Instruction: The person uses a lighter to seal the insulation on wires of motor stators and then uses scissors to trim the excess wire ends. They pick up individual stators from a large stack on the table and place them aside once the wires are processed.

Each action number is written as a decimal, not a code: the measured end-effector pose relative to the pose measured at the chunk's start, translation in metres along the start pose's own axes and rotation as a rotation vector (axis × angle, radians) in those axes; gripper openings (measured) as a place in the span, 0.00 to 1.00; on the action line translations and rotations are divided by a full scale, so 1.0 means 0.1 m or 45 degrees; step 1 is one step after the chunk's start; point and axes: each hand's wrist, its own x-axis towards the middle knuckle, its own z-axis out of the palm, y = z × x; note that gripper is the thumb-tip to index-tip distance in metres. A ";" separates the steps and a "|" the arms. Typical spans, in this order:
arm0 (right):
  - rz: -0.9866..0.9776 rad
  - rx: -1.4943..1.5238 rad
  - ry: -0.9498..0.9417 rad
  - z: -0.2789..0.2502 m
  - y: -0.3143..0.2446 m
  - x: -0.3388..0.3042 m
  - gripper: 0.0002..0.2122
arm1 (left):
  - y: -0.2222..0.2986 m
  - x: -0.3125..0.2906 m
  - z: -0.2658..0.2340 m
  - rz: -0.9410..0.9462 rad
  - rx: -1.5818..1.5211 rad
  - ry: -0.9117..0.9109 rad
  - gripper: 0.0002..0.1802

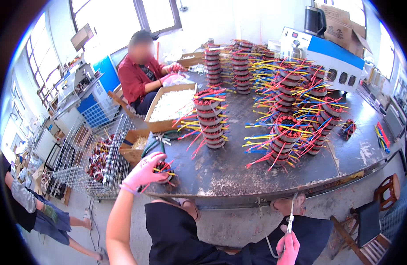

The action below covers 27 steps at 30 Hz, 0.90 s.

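My left hand (145,173), in a pink glove, grips a small wire-wound stator (167,171) at the near left edge of the table, its thumb and fingers curled around the far and near sides. Coloured leads poke out beneath the fingers. Low on the right, over my lap, my right hand (288,247), also gloved in pink, is closed on a slim corded tool (290,224) with a white body and a thin metal tip pointing up. A pale cord (269,243) loops from it beside my hand. Green-handled pliers (160,140) lie just beyond my left hand.
Tall stator stacks (211,123) with red, yellow and blue leads crowd the table (238,176). A carton of white pieces (172,104) stands near a seated co-worker (139,75). Left is a wire cart (88,163); right, a chair (367,225). Another person stands far left.
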 end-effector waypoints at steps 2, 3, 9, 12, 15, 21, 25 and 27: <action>-0.113 -0.017 0.006 -0.17 0.08 0.09 0.15 | 0.53 0.21 0.12 -0.212 -0.564 -0.058 0.28; -0.142 -0.034 0.005 -0.21 0.06 0.08 0.15 | 0.67 0.32 0.34 -0.197 -0.943 -0.105 0.28; -0.192 -0.014 0.016 -0.24 0.00 0.13 0.16 | 0.84 1.37 1.56 -0.427 -1.360 0.511 0.33; -0.138 0.040 0.090 -0.22 -0.09 0.08 0.15 | 0.81 1.68 1.85 -0.389 -1.358 0.829 0.32; -0.144 0.072 0.061 -0.26 0.00 0.17 0.16 | 0.68 1.74 2.00 -0.375 -1.603 1.091 0.33; -0.144 0.104 0.100 -0.42 -0.07 0.24 0.15 | 1.18 1.86 1.98 -0.369 -1.942 1.117 0.34; -0.198 0.149 0.008 -0.24 0.01 0.27 0.14 | 0.90 1.74 1.76 -0.465 -1.950 1.131 0.36; -0.201 0.099 0.031 -0.31 0.00 0.26 0.13 | 0.99 1.82 1.82 -0.449 -1.895 1.127 0.37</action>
